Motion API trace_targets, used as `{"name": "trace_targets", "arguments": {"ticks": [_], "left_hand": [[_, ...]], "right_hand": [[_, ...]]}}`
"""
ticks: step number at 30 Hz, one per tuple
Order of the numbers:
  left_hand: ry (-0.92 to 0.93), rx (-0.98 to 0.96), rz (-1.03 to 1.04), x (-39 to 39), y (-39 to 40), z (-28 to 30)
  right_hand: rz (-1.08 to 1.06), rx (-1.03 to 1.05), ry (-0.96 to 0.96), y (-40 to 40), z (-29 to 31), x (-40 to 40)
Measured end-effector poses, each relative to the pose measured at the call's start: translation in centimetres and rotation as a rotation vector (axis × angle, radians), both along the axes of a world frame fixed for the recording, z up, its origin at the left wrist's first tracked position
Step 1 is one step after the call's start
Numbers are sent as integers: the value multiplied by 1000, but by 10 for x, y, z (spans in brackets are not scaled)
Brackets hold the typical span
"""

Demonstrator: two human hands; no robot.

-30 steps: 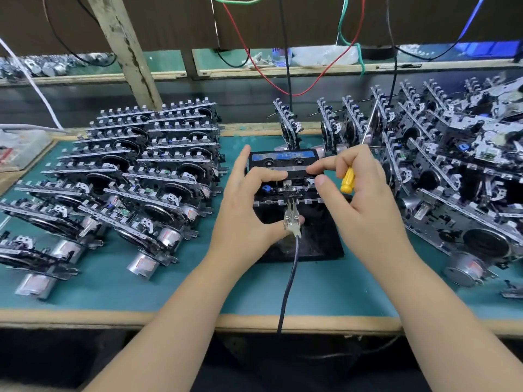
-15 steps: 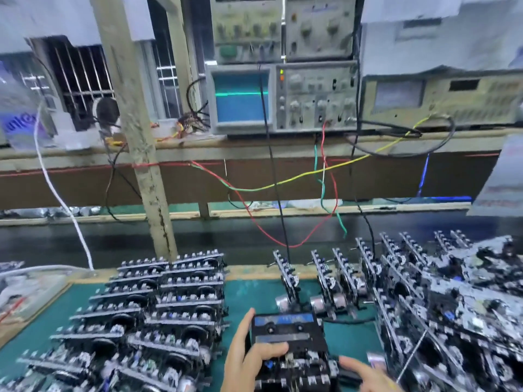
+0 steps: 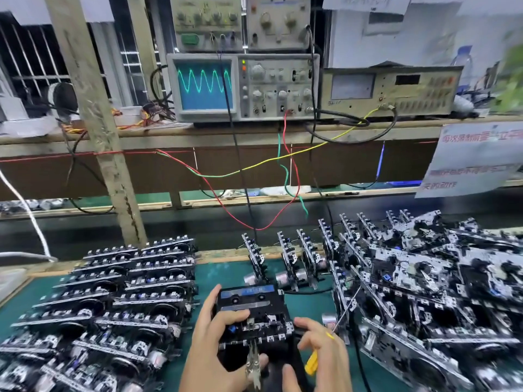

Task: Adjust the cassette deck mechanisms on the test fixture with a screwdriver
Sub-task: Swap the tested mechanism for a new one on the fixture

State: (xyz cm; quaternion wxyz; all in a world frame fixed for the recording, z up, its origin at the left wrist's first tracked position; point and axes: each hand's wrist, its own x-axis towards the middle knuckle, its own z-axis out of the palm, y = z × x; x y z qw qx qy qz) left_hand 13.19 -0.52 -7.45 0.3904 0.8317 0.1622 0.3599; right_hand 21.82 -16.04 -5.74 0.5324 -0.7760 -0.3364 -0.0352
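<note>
Bench: a green mat (image 3: 235, 271) on a wood-edged work surface, with a shelf of test instruments behind it.
Oscilloscope: the oscilloscope (image 3: 243, 86) stands at the middle of the shelf; its blue screen shows a green sine trace.
Wires: red, green and yellow wires (image 3: 285, 162) hang from the shelf toward the bench.
Cassette deck mechanism: the mechanism on the fixture (image 3: 253, 314) sits near the front edge of the bench at its middle; it is black, with a blue-labelled cassette in its upper part, two reel hubs showing, and silver metal tabs along its near side.
Clip: a metal clip (image 3: 252, 360) on a dark lead is attached at the near side of the mechanism.
Left hand: the left hand (image 3: 215, 343) grips the mechanism's left side, thumb across its top face.
Right hand: the right hand (image 3: 319, 355) curls around a yellow-handled screwdriver (image 3: 334, 329), whose thin shaft points up and right, away from the mechanism.
Left rows: finished-looking mechanisms (image 3: 113, 301) lie in neat overlapping rows on the left of the bench.
Right pile: more mechanisms (image 3: 424, 292) lean and heap at the right side.
</note>
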Motion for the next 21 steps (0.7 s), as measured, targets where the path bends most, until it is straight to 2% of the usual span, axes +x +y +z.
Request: {"name": "trace_targets", "arguments": {"ticks": [2, 6, 10, 13, 20, 21], "left_hand": [[2, -8, 9, -1, 1, -2], [21, -14, 17, -1, 2, 0], [18, 11, 19, 0, 4, -3], [5, 48, 25, 2, 5, -6], [-9, 88, -9, 6, 12, -4], [-22, 102, -16, 7, 14, -5]], "right_hand": [[-49, 12, 65, -2, 2, -2], [-8, 61, 26, 0, -1, -1], [-30, 35, -225, 1, -15, 0], [-55, -10, -338, 1, -17, 5], [-11, -130, -317, -3, -8, 10], [12, -130, -260, -4, -11, 8]]}}
